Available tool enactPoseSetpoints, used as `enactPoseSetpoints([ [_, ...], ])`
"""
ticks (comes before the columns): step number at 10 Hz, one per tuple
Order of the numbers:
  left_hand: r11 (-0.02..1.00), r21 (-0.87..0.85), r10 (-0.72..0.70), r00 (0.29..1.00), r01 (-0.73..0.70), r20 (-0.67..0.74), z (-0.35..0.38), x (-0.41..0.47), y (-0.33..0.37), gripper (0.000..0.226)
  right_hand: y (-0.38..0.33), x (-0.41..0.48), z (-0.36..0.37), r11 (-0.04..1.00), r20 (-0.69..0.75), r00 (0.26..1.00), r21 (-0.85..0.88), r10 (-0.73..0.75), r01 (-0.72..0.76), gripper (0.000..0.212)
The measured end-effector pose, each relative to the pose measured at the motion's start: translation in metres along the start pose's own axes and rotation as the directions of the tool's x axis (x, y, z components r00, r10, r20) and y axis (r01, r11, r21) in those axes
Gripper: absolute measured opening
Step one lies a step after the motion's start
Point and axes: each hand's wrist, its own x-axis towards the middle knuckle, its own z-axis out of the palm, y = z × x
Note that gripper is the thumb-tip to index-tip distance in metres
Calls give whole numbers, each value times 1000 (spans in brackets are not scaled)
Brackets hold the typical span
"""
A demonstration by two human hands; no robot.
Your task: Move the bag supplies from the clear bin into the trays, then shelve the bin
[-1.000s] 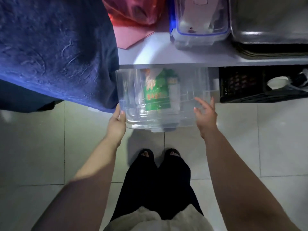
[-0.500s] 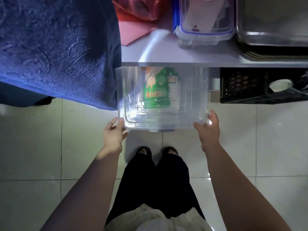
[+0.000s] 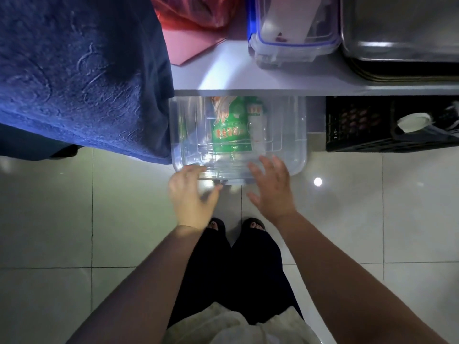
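The clear bin (image 3: 293,135) stands on the floor, its far half under the white shelf (image 3: 223,78). Inside it lie a green printed bag pack (image 3: 229,130) and a slim white pack (image 3: 257,130) beside it. My left hand (image 3: 191,194) rests at the bin's near rim on the left, fingers apart and blurred. Spread flat over the near rim toward the middle is my right hand (image 3: 272,188). Neither hand holds anything.
A dark blue cloth (image 3: 74,70) hangs down just left of the bin. A black crate (image 3: 360,125) sits under the shelf to the right. On the shelf are a red bag (image 3: 193,11), a lidded clear container (image 3: 293,28) and metal trays (image 3: 402,33). My feet stand on pale tiles.
Both hands have left the bin's outer corners and come inward to the middle of its near rim. The bin now sits a little further under the shelf.
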Motion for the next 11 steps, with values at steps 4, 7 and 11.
enactPoseSetpoints([
  [4, 729, 423, 491, 842, -538, 223, 77, 28, -12, 60, 20, 23, 56, 987, -262, 961, -156, -85, 45, 68],
  [7, 803, 250, 473, 833, -541, 286, 55, 64, -2, 44, 19, 50, 31, 1000, -208, 978, 14, 2, 1, 37],
  [11, 794, 150, 536, 795, -589, 282, -41, 93, 233, 35, 59, 20, -205, 920, -366, 883, 359, 293, -157, 29],
])
